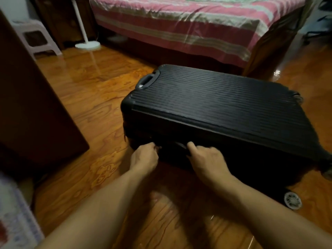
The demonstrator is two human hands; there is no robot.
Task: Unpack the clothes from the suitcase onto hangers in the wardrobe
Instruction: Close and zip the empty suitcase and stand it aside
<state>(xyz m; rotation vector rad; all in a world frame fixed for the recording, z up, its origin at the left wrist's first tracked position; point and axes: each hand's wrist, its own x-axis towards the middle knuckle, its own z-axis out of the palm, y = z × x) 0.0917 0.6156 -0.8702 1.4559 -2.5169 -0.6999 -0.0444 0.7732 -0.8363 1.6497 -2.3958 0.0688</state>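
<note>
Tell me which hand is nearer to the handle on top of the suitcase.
Left. The left hand is at the suitcase's near side, below the handle. The right hand is on the same side, farther right.

A bed (179, 56) draped in a pink striped bedspread (170, 27) is standing on the glossy wooden floor (86, 97), with a white fan stand (87, 44) and pale plastic stool (38, 37) sitting beside it.
</note>
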